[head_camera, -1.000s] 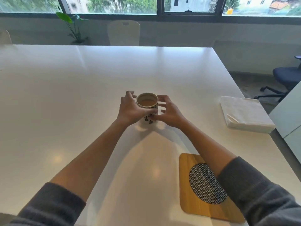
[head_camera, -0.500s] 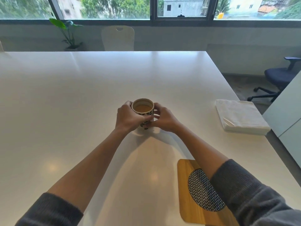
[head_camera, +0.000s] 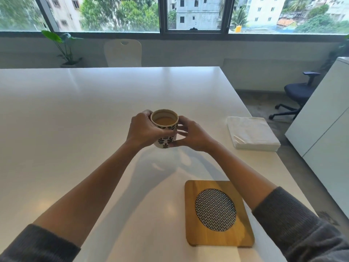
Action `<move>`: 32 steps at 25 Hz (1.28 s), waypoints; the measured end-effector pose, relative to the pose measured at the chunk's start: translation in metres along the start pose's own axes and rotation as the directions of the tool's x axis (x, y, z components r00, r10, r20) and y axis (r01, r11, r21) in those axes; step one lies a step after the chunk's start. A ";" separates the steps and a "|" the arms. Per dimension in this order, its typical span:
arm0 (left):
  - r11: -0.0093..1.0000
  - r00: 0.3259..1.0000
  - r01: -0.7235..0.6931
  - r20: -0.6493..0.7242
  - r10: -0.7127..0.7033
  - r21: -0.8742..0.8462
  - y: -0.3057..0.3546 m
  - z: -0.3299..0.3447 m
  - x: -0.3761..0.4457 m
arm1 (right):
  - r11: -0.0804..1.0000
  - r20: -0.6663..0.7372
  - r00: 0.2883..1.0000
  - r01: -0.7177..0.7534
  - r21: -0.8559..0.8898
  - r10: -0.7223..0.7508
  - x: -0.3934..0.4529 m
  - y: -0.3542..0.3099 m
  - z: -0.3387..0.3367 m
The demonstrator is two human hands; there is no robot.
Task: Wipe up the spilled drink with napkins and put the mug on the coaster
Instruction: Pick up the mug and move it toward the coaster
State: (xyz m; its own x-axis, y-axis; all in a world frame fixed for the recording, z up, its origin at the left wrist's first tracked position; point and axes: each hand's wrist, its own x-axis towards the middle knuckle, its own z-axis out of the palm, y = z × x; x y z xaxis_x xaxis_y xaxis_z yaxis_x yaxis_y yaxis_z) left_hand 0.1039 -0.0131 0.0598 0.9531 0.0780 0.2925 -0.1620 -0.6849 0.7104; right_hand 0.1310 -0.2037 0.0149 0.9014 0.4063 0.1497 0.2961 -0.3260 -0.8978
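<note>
Cream ceramic mug with dark leaf print holds tan drink; its handle, if any, is hidden. Left hand and right hand have fingers clamped around it, raised above the white worktop. Square wooden coaster lies near right; folded white napkins far right.

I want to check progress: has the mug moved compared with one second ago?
Yes. The mug, held by both hands, has risen off the table; its shadow now lies apart, below its base, towards the coaster.
</note>
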 end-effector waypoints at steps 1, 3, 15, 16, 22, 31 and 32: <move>1.000 1.000 -0.015 0.012 0.016 -0.016 0.007 0.000 -0.005 | 1.000 0.000 1.000 0.001 0.004 -0.001 -0.009 -0.002 -0.006; 0.998 0.998 -0.049 0.030 0.050 -0.045 0.020 0.003 -0.018 | 1.000 0.003 1.000 0.009 0.014 -0.009 -0.028 -0.005 -0.015; 0.975 0.978 -0.108 0.158 0.140 -0.195 0.062 0.040 -0.132 | 1.000 -0.060 0.998 0.001 -0.007 -0.001 -0.166 -0.009 -0.023; 0.973 0.975 -0.112 0.169 0.147 -0.203 0.063 0.043 -0.140 | 1.000 -0.073 0.997 -0.003 -0.009 0.003 -0.176 -0.010 -0.023; 0.962 0.953 -0.119 0.244 0.180 -0.245 0.069 0.049 -0.170 | 1.000 -0.134 0.991 -0.007 -0.004 0.006 -0.222 -0.014 -0.016; 0.955 0.916 -0.126 0.339 0.216 -0.269 0.069 0.045 -0.182 | 0.997 -0.198 0.979 -0.062 -0.041 0.053 -0.244 -0.010 -0.002; 0.954 0.914 -0.126 0.341 0.218 -0.271 0.067 0.045 -0.183 | 0.997 -0.202 0.978 -0.058 -0.053 0.046 -0.244 -0.009 0.000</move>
State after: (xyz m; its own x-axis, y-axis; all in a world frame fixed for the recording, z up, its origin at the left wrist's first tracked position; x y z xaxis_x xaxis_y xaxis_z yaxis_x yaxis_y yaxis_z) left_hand -0.0697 -0.1059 0.0257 0.9234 -0.3251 0.2040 -0.3443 -0.4672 0.8144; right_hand -0.0913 -0.2999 -0.0131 0.9592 0.2103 0.1891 0.2601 -0.3938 -0.8816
